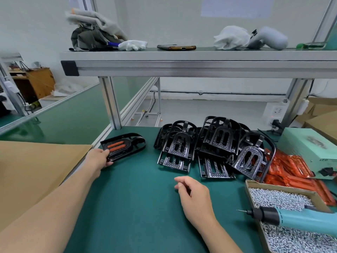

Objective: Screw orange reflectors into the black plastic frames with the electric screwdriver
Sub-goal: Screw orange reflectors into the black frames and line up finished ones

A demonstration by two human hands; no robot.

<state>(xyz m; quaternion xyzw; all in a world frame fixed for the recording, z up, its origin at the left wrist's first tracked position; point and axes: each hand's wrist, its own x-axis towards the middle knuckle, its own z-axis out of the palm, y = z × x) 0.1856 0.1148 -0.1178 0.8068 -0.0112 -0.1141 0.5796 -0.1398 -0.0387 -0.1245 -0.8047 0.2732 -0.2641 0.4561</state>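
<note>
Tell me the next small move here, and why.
Probably send the right hand, which holds nothing, to an empty black frame in the pile. The left hand grips a frame with orange reflectors already seated, out at the far left, as if set aside; the electric screwdriver lies on the screw box.

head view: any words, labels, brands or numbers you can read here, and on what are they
"LED": front face of the pale green metal box at the table's right edge.
Pale paper sheet on the back wall: too blurred to read.
No other text is legible.
</note>
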